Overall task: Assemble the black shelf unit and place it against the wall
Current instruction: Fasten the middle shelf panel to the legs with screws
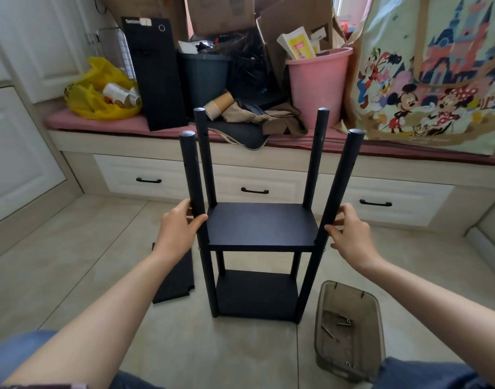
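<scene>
The shelf unit (261, 227) stands on the floor before me. My left hand (178, 230) grips its near-left post (192, 175) and my right hand (351, 234) its near-right post (342, 178), presumably steadying the frame for the spare board (174, 276) lying left.

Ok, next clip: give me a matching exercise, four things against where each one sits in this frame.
Things: 1 spare board; 2 plastic tub; 3 pink bucket; 4 yellow bag.
Places: A bench, far left; B floor, right of the shelf unit; C floor, left of the shelf unit; D bench, beside the cartoon bag.
Pairs: 1-C; 2-B; 3-D; 4-A.
</scene>
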The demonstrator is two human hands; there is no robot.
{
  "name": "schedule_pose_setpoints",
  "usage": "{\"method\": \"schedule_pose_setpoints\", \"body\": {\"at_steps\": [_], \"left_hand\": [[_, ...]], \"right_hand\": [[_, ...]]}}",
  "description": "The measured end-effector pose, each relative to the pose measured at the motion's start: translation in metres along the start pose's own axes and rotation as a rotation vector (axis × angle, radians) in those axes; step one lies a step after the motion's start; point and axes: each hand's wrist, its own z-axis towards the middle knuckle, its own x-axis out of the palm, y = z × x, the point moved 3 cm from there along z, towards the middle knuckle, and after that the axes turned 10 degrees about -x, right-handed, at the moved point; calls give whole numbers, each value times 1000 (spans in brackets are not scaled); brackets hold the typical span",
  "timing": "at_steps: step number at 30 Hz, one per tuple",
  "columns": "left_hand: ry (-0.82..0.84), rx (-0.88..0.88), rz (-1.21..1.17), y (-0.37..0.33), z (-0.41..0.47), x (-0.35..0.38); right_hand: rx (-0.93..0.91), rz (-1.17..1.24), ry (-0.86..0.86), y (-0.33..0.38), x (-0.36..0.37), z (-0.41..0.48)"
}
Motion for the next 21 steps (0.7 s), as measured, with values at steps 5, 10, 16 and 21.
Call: {"method": "schedule_pose_setpoints", "body": {"at_steps": [5,10,16,21], "left_hand": [[-6,-29,5,0,3,-2],[143,-88,136,-6,4,-16],[265,-108,108,-4,6,-62],[317,-135,210,32,11,-87]], "right_hand": [[29,-65,-6,0,1,2],[120,-268,82,1,-5,-6],[78,-296,401,26,39,-39],[-4,-293,576,39,106,-52]]}}
